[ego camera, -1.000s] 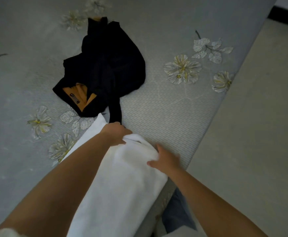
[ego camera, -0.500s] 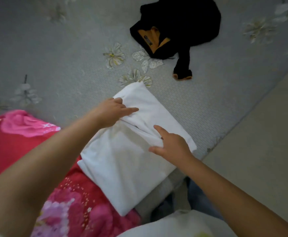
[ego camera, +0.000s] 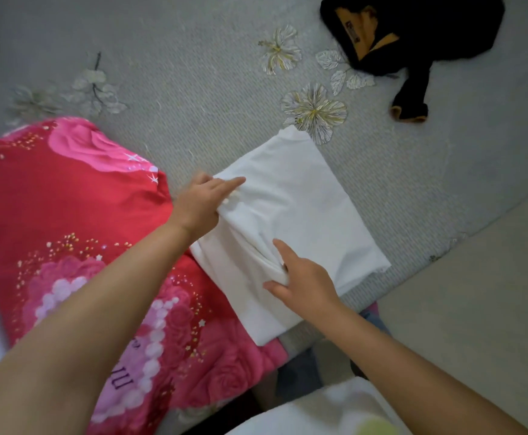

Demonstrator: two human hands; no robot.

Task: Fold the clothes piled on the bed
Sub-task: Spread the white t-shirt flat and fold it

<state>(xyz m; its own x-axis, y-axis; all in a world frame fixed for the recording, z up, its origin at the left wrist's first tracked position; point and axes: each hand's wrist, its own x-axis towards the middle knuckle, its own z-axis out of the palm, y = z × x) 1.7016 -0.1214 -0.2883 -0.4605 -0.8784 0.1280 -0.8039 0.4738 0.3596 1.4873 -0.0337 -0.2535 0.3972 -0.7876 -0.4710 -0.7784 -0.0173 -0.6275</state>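
A white garment (ego camera: 306, 211), folded into a rough rectangle, lies on the grey flowered bed sheet (ego camera: 193, 73) near the bed's edge, its near-left corner over a pink blanket. My left hand (ego camera: 204, 204) grips its left edge, index finger stretched on top and the other fingers curled at the fabric. My right hand (ego camera: 303, 279) pinches a raised fold near the garment's near side between thumb and fingers. A crumpled black garment (ego camera: 429, 29) with orange lining lies at the far right, one sleeve trailing toward me.
A red and pink rose-print blanket (ego camera: 68, 230) covers the near left of the bed. The bed edge runs diagonally at the right, with pale floor (ego camera: 491, 293) beyond it. Something white and blurred (ego camera: 334, 409) sits at the bottom of the view.
The view has swung left, bringing the pink blanket in. Both hands have carried the white garment leftward, away from the black garment, and it now overlaps the blanket.
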